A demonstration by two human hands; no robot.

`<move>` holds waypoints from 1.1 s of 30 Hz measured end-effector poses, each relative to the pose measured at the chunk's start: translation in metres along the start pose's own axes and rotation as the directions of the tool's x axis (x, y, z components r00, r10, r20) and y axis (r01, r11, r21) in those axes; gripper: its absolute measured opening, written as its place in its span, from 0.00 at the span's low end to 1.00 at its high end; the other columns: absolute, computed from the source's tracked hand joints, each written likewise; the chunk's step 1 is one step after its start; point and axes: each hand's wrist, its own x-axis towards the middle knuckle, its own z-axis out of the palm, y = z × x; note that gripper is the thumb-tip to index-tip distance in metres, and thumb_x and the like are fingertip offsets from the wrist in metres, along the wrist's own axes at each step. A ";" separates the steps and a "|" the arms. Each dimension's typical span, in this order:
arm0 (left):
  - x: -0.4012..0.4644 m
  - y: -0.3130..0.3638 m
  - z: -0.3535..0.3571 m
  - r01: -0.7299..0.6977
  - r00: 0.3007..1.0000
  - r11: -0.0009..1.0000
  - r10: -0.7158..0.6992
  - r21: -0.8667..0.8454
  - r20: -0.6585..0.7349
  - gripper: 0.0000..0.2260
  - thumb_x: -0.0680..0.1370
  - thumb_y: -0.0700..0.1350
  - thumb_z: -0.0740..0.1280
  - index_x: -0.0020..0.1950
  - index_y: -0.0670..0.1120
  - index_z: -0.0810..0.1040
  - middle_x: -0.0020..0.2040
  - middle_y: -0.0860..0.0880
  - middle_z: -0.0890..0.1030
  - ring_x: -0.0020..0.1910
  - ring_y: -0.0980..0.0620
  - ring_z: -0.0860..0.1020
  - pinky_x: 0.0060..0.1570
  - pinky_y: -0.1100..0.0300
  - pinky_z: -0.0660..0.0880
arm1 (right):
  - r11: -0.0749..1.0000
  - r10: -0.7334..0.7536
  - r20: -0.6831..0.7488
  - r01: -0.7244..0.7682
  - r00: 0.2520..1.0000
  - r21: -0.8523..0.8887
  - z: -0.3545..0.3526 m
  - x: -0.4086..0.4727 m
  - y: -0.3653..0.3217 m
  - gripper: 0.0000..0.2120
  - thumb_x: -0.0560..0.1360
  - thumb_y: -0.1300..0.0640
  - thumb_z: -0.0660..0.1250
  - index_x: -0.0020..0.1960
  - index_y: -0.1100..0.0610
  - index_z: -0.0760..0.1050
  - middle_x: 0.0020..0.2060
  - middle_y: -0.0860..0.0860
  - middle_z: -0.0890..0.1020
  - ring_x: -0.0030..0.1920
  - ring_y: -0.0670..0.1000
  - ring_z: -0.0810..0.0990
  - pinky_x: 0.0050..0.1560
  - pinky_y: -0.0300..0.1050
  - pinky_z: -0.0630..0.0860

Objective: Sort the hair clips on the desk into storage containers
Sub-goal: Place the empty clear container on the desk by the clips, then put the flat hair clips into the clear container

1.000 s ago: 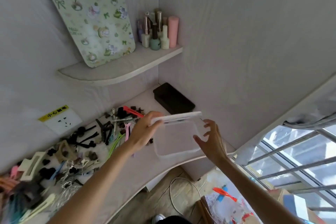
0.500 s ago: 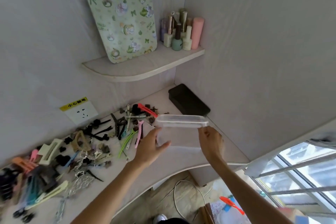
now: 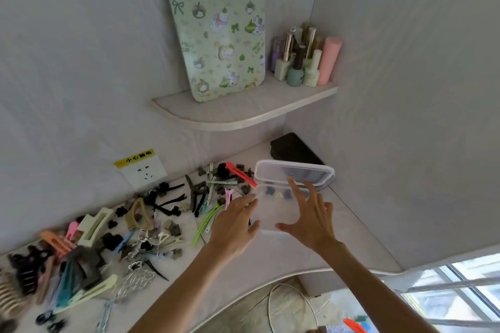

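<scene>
A clear plastic container (image 3: 270,229) sits on the white desk (image 3: 270,257) with its hinged lid (image 3: 295,173) tipped back open. A few small clips (image 3: 278,193) lie at its far end. My left hand (image 3: 234,224) touches the container's left side with fairly straight fingers. My right hand (image 3: 308,215) is spread over its right part, index finger reaching to the lid. Many hair clips (image 3: 162,213) are scattered across the desk to the left, among them a red one (image 3: 240,172) and green ones (image 3: 205,224).
A black box (image 3: 290,146) lies in the desk corner behind the container. Above it a corner shelf (image 3: 243,114) carries a patterned tray (image 3: 216,27) and several bottles (image 3: 305,62). A wall socket (image 3: 143,170) is at the left, a window (image 3: 449,289) at the lower right.
The container has come down from mid-air onto the desk and its lid now stands open. Both hands have loosened from its sides. The view has shifted left.
</scene>
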 end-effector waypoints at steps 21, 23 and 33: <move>-0.016 -0.053 0.041 0.037 0.912 0.998 -0.016 0.043 -0.410 0.25 0.80 0.60 0.52 0.74 0.51 0.61 0.73 0.54 0.64 0.72 0.52 0.62 0.68 0.56 0.62 | 0.944 -0.302 -0.187 0.321 0.935 0.081 0.025 0.086 -0.025 0.22 0.76 0.41 0.58 0.65 0.50 0.70 0.64 0.50 0.75 0.62 0.53 0.74 0.71 0.59 0.61; -0.023 -0.051 0.038 0.027 0.895 0.998 0.002 0.058 -0.446 0.24 0.80 0.58 0.54 0.75 0.52 0.59 0.74 0.53 0.63 0.72 0.51 0.61 0.69 0.56 0.61 | 0.925 -0.326 -0.259 0.363 0.909 0.109 0.021 0.080 -0.025 0.18 0.75 0.45 0.64 0.61 0.53 0.75 0.61 0.51 0.78 0.55 0.52 0.79 0.64 0.54 0.71; -0.123 -0.113 0.030 0.409 0.812 0.913 -0.366 -0.006 -0.455 0.18 0.80 0.48 0.59 0.69 0.49 0.69 0.72 0.51 0.67 0.69 0.49 0.67 0.67 0.53 0.67 | 0.735 -0.645 -0.370 0.676 0.668 -0.061 0.021 -0.014 -0.075 0.07 0.74 0.57 0.67 0.51 0.52 0.80 0.48 0.50 0.82 0.52 0.53 0.78 0.48 0.41 0.69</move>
